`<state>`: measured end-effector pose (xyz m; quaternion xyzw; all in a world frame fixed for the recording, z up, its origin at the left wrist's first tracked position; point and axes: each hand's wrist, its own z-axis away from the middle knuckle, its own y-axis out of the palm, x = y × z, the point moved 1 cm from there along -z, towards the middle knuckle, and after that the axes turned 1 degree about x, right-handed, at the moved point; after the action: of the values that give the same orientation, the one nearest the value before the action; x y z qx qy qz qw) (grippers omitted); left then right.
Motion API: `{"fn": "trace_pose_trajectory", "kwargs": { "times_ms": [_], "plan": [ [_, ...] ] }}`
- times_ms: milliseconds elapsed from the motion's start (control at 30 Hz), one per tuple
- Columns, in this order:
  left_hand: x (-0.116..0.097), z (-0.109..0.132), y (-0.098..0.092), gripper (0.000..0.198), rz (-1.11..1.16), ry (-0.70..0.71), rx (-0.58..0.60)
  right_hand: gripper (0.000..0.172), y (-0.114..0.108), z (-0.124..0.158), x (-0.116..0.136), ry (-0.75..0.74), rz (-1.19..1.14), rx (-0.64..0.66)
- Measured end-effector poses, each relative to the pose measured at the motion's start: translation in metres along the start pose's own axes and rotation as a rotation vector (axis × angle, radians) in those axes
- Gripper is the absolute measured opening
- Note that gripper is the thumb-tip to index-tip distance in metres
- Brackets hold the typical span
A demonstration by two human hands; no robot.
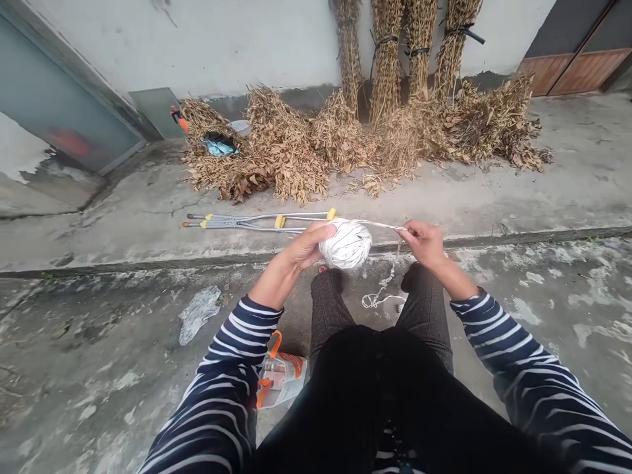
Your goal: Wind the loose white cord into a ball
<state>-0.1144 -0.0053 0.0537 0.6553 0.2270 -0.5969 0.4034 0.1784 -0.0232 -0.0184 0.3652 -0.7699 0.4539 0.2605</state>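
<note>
Concrete (518,349), L grip (307,246) w/ cord ball (347,245), R grip (425,243) w/ strand (381,225)

The ball (347,245) looks matt — the crutches (224,222), smooth metal.

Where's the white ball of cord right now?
In the head view, the ball of cord sits just right of centre, held in the left hand, a strand reaching the right hand.

We see crutches (280,222) near the concrete ledge's front edge (148,257), dried stalks (291,155) toward its back, cord (374,304) on the ground (123,316).
</note>
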Motion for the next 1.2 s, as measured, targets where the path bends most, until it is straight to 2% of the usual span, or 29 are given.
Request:
{"fn": "trace_pose_trajectory", "kwargs": {
  "times_ms": [100, 167, 333, 400, 467, 500, 533, 600, 667, 700, 733, 767, 867, 967, 1067, 1200],
  "plan": [
    [-0.004, 0.004, 0.004, 0.08, -0.049, -0.052, 0.077, 0.058, 0.005, 0.002, -0.004, 0.12, -0.112, 0.021],
    [-0.005, 0.004, 0.006, 0.082, -0.069, -0.069, 0.096, 0.061, 0.011, 0.007, -0.003, 0.182, -0.178, 0.107],
    [-0.004, -0.007, -0.005, 0.067, -0.072, -0.073, 0.02, 0.064, 0.027, 0.036, 0.009, 0.256, -0.329, 0.538],
    [-0.004, -0.011, -0.01, 0.067, -0.074, -0.074, 0.02, 0.061, 0.028, 0.045, 0.015, 0.239, -0.366, 0.723],
    [-0.006, -0.012, -0.013, 0.068, -0.084, -0.073, 0.03, 0.053, 0.021, 0.039, 0.017, 0.175, -0.328, 0.848],
    [-0.006, -0.011, -0.013, 0.069, -0.09, -0.073, 0.038, 0.049, 0.013, 0.03, 0.016, 0.132, -0.263, 0.852],
    [-0.007, -0.01, -0.013, 0.07, -0.094, -0.072, 0.049, 0.046, 0.004, 0.016, 0.013, 0.089, -0.172, 0.797],
    [-0.01, -0.007, -0.009, 0.075, -0.093, -0.069, 0.078, 0.039, -0.019, -0.019, 0.006, 0.039, 0.056, 0.531],
    [-0.011, -0.005, -0.003, 0.082, -0.082, -0.061, 0.115, 0.026, -0.037, -0.048, 0.0, 0.035, 0.248, 0.166],
    [-0.012, -0.005, 0.0, 0.086, -0.07, -0.053, 0.134, 0.022, -0.04, -0.056, -0.001, 0.036, 0.344, 0.008],
    [-0.012, -0.005, 0.003, 0.089, -0.054, -0.038, 0.147, 0.019, -0.037, -0.057, -0.002, 0.032, 0.422, -0.081],
    [-0.011, -0.006, 0.006, 0.091, -0.036, -0.019, 0.154, 0.019, -0.029, -0.053, -0.002, 0.024, 0.475, -0.069],
    [-0.006, -0.01, 0.011, 0.093, -0.004, 0.021, 0.157, 0.018, 0.018, -0.014, -0.005, 0.011, 0.487, 0.147],
    [0.003, -0.011, 0.012, 0.089, -0.033, -0.019, 0.169, 0.025, 0.058, 0.021, -0.009, 0.09, 0.479, 0.203],
    [0.011, -0.006, 0.01, 0.088, -0.019, -0.033, 0.166, 0.036, 0.068, 0.02, -0.016, 0.231, 0.496, 0.174],
    [0.013, 0.0, 0.011, 0.085, 0.013, -0.023, 0.175, 0.049, 0.058, -0.008, -0.023, 0.389, 0.508, 0.139]
  ]
}}
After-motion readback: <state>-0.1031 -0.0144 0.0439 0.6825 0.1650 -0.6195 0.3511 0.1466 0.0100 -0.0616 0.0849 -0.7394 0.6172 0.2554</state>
